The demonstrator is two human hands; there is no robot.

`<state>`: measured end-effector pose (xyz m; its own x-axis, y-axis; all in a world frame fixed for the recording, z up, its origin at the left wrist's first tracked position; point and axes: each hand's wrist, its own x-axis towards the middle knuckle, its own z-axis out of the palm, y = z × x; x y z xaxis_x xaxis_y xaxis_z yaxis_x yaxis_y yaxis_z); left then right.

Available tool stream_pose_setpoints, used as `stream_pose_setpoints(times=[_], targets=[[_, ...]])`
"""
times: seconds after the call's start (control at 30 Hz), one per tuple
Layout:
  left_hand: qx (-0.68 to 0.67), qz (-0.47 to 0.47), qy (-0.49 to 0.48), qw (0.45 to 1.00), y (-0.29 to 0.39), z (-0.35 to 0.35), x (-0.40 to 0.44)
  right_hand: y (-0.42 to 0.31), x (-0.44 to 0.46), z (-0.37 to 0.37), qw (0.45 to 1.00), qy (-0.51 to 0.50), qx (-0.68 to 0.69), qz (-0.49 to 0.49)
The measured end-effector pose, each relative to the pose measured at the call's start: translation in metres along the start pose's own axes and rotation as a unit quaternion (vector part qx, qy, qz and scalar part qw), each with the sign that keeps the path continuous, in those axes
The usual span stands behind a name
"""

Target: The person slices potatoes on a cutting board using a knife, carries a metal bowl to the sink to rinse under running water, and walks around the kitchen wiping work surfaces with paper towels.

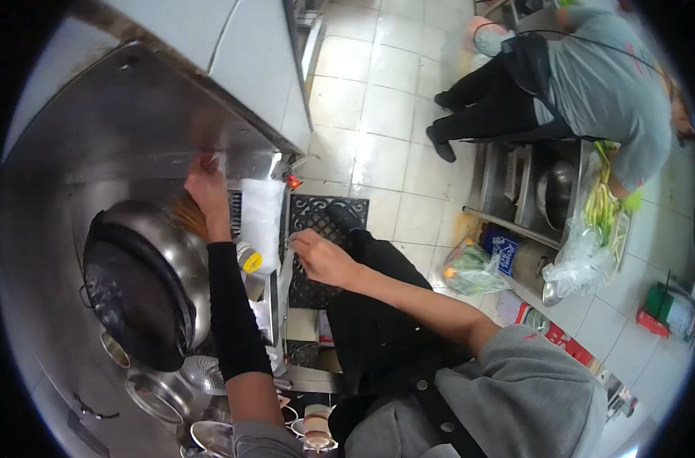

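My left hand (205, 192), at the end of a black sleeve, reaches over the far side of the metal counter. Its fingers look closed near the steel back panel, and blur hides what they may hold. Just below it are brown bristles (187, 215) like a wok brush, beside a large steel wok (153, 233) with a dark pan-like piece (126, 298) resting in it. My right hand (321, 258) hangs over the counter's edge, fingers curled together; a small pale bit shows at the fingertips. Between the hands lies a folded white towel (260, 221).
A yellow-lidded container (250, 259) stands by the towel. Steel bowls (160, 397) and a strainer (202, 374) sit nearer me. A patterned black mat (309, 221) covers floor tiles. Across the aisle, a person (599, 76) bends over a steel sink (557, 191) and green vegetables (599, 198).
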<state>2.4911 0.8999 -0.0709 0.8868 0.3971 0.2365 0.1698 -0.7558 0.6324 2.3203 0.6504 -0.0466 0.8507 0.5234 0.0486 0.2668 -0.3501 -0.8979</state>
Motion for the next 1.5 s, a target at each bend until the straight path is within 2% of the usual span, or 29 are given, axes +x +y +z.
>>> stream_pose_setpoints(times=[0.17,0.27,0.37,0.47,0.57,0.67,0.77,0.87,0.97,1.07,1.17,1.27,1.33,1.4,1.5], targets=[[0.092,0.034,0.0,0.995,-0.009,0.005,-0.003,0.007,-0.011,0.0,1.0,-0.016,-0.022,0.01],[-0.006,0.013,-0.008,1.0,0.01,0.0,-0.01,0.009,-0.014,0.001,0.999,-0.023,-0.025,0.021],[0.046,0.029,-0.007,0.998,-0.003,0.005,-0.005,0.014,-0.019,0.004,0.999,-0.023,-0.041,0.022],[0.081,-0.013,-0.031,0.996,-0.001,0.006,-0.002,0.013,-0.02,0.007,0.999,-0.021,-0.042,0.018],[0.1,0.05,-0.02,0.994,-0.018,0.013,0.001,0.007,-0.019,0.001,0.999,-0.01,-0.044,0.017],[0.071,0.003,-0.029,0.997,0.005,0.001,-0.001,0.003,-0.02,-0.002,0.998,-0.019,-0.06,0.02],[0.161,0.183,0.054,0.968,-0.006,0.002,-0.001,0.002,-0.02,-0.005,0.998,0.0,-0.07,0.004],[0.049,0.016,0.001,0.999,-0.006,0.009,-0.004,0.004,-0.021,-0.003,0.998,-0.009,-0.068,0.011],[0.019,-0.01,-0.012,1.0,-0.007,0.011,-0.003,0.006,-0.022,0.002,0.997,0.0,-0.074,0.001],[0.032,0.003,-0.02,0.999,-0.011,0.011,-0.005,0.004,-0.024,0.003,0.997,-0.023,-0.073,0.03],[0.064,0.059,-0.013,0.996,-0.005,0.003,-0.007,0.013,-0.029,0.014,0.997,0.009,-0.075,0.019],[0.111,0.071,-0.041,0.99,-0.016,0.003,-0.008,0.023,-0.034,0.018,0.996,-0.018,-0.074,0.049],[0.1,0.077,-0.042,0.991,-0.034,0.009,-0.004,0.018,-0.032,0.014,0.996,-0.035,-0.059,0.064],[0.049,0.09,-0.03,0.994,-0.026,0.005,-0.004,0.018,-0.03,0.015,0.997,-0.018,-0.051,0.055],[0.025,0.061,-0.038,0.997,0.003,-0.003,-0.006,0.018,-0.03,0.011,0.997,-0.004,-0.045,0.061]])
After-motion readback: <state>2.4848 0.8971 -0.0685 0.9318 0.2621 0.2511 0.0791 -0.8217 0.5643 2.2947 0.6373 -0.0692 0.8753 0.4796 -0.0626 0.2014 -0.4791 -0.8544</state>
